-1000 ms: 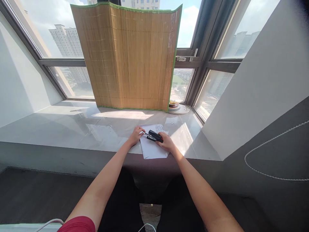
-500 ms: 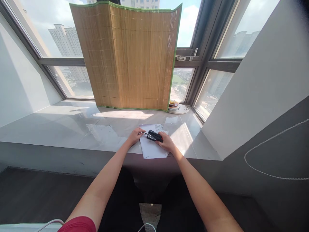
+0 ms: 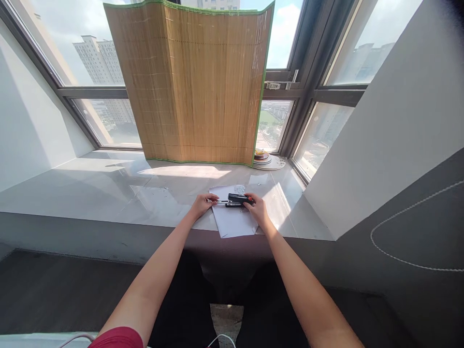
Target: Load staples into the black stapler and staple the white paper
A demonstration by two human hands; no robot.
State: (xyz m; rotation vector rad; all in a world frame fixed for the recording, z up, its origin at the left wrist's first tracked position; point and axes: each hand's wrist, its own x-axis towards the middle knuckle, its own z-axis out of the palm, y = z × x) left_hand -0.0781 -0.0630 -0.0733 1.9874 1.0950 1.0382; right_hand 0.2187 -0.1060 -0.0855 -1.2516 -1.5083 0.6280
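Note:
Above a sheaf of white paper [image 3: 234,224] on the sill is a black stapler [image 3: 238,198], its two black halves spread apart. My right hand [image 3: 256,209] is closed around the stapler's right end, where a small red part shows. From the stapler's left end a thin silver metal piece [image 3: 222,201] sticks out toward my left hand [image 3: 203,205]. The left fingers are pinched on that piece. Whether staples lie in the stapler is too small to tell. Printed text shows near the paper's top edge.
Behind the sill [image 3: 108,193] a bamboo mat [image 3: 210,92] with green edging stands against the window. Stacked plates [image 3: 268,162] sit at its right foot. The paper overhangs the sill's front edge. A white cord [image 3: 384,258] hangs at the right.
The stapler has turned from slanting to nearly level, and my right hand has moved right and slightly up with it. My left hand stays nearly in place. The paper has shifted slightly right.

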